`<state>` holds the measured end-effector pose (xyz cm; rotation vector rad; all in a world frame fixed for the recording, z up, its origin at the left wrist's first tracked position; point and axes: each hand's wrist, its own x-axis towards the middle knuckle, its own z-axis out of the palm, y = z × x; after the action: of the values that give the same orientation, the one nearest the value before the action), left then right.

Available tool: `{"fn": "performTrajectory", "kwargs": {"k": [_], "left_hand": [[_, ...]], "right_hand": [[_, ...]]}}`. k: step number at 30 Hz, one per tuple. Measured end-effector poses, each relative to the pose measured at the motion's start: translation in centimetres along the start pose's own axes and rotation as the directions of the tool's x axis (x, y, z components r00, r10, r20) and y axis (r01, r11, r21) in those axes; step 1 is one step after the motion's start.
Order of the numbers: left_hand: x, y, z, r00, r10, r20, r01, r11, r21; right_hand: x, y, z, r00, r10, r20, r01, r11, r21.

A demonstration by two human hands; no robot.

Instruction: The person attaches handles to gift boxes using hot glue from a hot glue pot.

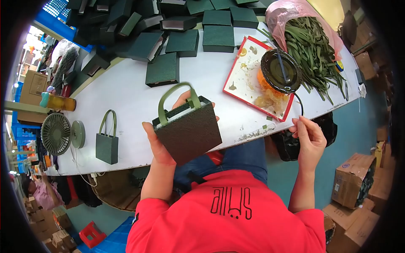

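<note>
My left hand (161, 148) is wrapped round a small dark green box bag (190, 133), which is tilted, its open top towards the back of the table. A green ribbon handle (161, 105) loops up from that top. My right hand (311, 137) hovers by the table's front edge with thumb and forefinger pinched together; what they hold, if anything, I cannot tell. A black cord (300, 101) runs down from the glue pot (280, 71) to just above these fingertips. The pot, holding dark liquid and a stick, stands on a stained red-rimmed board (240, 78).
A finished-looking green bag (106, 147) stands left, beside a small fan (57, 133). Dark green boxes (218, 38) are heaped at the back. Green ribbon strips (310, 50) spill from a pink plastic bag (280, 17). Cartons (352, 179) sit on the floor at right.
</note>
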<state>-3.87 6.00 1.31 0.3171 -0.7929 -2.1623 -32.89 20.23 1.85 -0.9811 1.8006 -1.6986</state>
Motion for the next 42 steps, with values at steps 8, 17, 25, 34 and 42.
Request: {"fn": "performTrajectory", "kwargs": {"k": [8, 17, 25, 34, 42], "left_hand": [[-0.4, -0.6, 0.0, 0.996, 0.072, -0.057, -0.063, 0.987, 0.147], [0.9, -0.6, 0.9, 0.853, 0.191, 0.486, -0.468, -0.133, 0.874], [1.1, -1.6, 2.5, 0.842, 0.143, 0.521, -0.510, -0.107, 0.853], [0.6, -1.7, 3.7, 0.843, 0.036, 0.536, -0.511, -0.252, 0.822], [0.7, -2.2, 3.6, 0.843, 0.011, 0.537, -0.521, -0.230, 0.822]], "right_hand": [[0.6, 1.7, -4.6, 0.970, 0.126, -0.209, -0.122, 0.992, 0.031], [0.0, 5.2, -9.2, 0.979, 0.162, -0.127, -0.206, 0.805, -0.556], [-1.9, -2.7, -0.3, 0.964, 0.191, 0.183, -0.173, 0.979, -0.106], [-1.5, -2.4, 6.5, 0.930, -0.088, 0.357, 0.224, 0.906, -0.358], [-1.5, -1.2, 7.1, 0.868, -0.083, 0.489, 0.226, 0.944, -0.241]]}}
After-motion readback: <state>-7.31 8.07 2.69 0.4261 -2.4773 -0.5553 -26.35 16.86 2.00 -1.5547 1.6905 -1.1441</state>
